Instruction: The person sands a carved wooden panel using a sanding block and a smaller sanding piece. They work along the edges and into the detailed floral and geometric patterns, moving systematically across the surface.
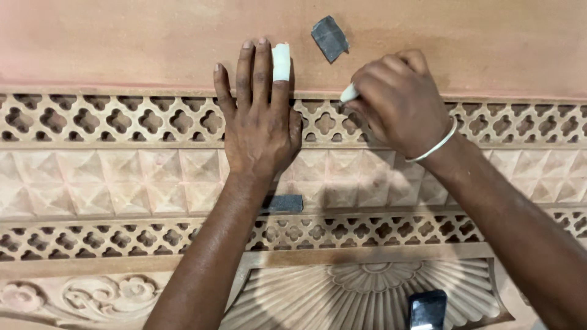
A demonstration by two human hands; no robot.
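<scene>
Nearest, a dark block [427,309] is seen on the carved stone panel [92,183]. Left hand [262,125] is laid flat, fingers wide; right hand [400,101] is closed around a small white tool [348,93].

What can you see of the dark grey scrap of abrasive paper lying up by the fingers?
The dark grey scrap of abrasive paper is a small, roughly four-sided piece with uneven edges, matt and slightly lighter along one side. It lies flat and skewed on the smooth, plain pinkish upper band of the carved stone panel, above the pierced lattice row. It sits between the left hand's bandaged finger and the right hand; neither touches it.
</scene>
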